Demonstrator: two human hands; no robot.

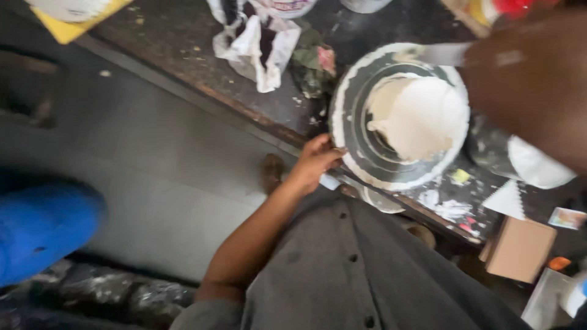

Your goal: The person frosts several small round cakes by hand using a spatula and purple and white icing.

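Observation:
A white frosted cake (pixel 419 116) sits on a round dark turntable (pixel 361 122) smeared with white cream, at the edge of a dark counter. My left hand (pixel 315 160) grips the turntable's near-left rim. My right hand (pixel 532 79) is close to the camera, blurred and large at the upper right, and holds a flat metal spatula (pixel 440 54) whose blade lies across the far top of the cake.
A crumpled white bag (pixel 257 43) lies on the counter (pixel 183 43) behind the turntable. A toothed white scraper (pixel 507 200) and a brown cardboard box (pixel 520 247) are at the right. A yellow item (pixel 67 24) sits top left. A blue shape (pixel 43 226) is at the left on the grey floor.

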